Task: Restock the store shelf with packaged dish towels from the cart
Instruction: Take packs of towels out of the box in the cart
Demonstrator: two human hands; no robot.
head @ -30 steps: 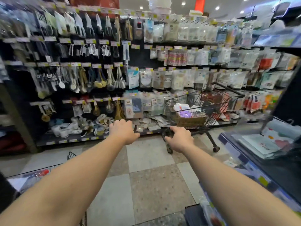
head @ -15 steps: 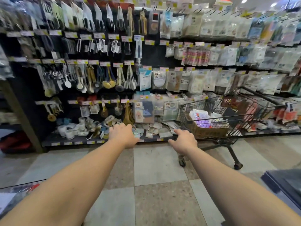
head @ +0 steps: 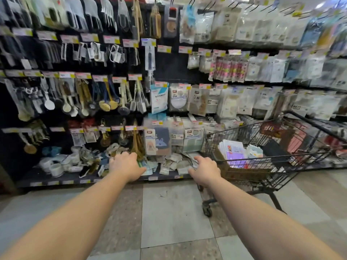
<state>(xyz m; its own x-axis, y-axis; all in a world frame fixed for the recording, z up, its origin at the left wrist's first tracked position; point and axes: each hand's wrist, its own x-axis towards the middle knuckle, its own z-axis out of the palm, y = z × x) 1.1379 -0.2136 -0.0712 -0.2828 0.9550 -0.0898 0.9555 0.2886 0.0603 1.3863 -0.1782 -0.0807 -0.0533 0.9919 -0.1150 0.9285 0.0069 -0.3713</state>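
so both arms are stretched out toward the shelf here. The left hand (head: 126,167) is seen from the back, fingers loosely curled down, nothing in it as far as I can see, it hangs in front of the bottom shelf (head: 56,180). Just past its fingertips there's a heap of small loose packets (head: 169,165) lying flat on that ledge, and a bit above them a packaged towel with a blue bear print (head: 157,141) hangs on a peg. The right hand (head: 205,170) is also back-on to the camera, fingers bent forward and relaxed, holding nothing. It's near the front left corner of the cart (head: 272,162) but I can't tell if it actually touches the wire, looks apart to me.

The stock, a bunch of packaged dish towels (head: 234,151), sits inside the cart basket to the right of the right hand, upright in what looks like a brown cardboard box (head: 242,173). The white and purple packs are closest to that hand, pale blue ones further right.

Above and left of the left hand are rows of hanging brushes and scrubbers (head: 105,102). Above the right hand are more hanging bagged cloths (head: 216,102), pretty blurry. Floor is big grey and beige tiles (head: 172,212) under both forearms
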